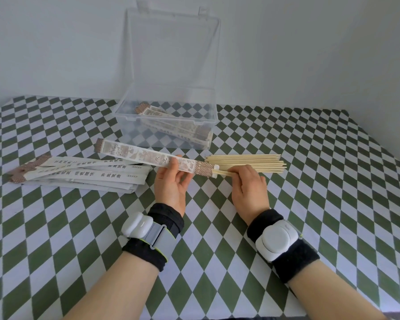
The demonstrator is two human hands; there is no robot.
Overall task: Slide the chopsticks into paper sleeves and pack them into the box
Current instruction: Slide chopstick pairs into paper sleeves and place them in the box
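Left hand: pinching a printed paper sleeve near its open end, thumb on top, fingers underneath. Right hand: fingers curled down over one pair of chopsticks, tips just entering the sleeve's mouth, most of the length hidden beneath the hand. Mid-insertion by the look of it, barely begun, with nearly the whole push left for this pair.

Just behind the right hand, a loose heap of bare chopsticks on the checked tablecloth, many pairs, none sleeved yet. Off to the left, a fanned stack of empty sleeves, well apart from the heap. Farther back, a clear plastic box, lid upright and open, holding a few finished sleeved chopsticks laid diagonally; too blurred through the wall to count.

Probably early in the job: a small share packed, one pair in hand, the bulk waiting. Left to do: finish this push, lay the pair in the box, repeat down to the last of the heap.
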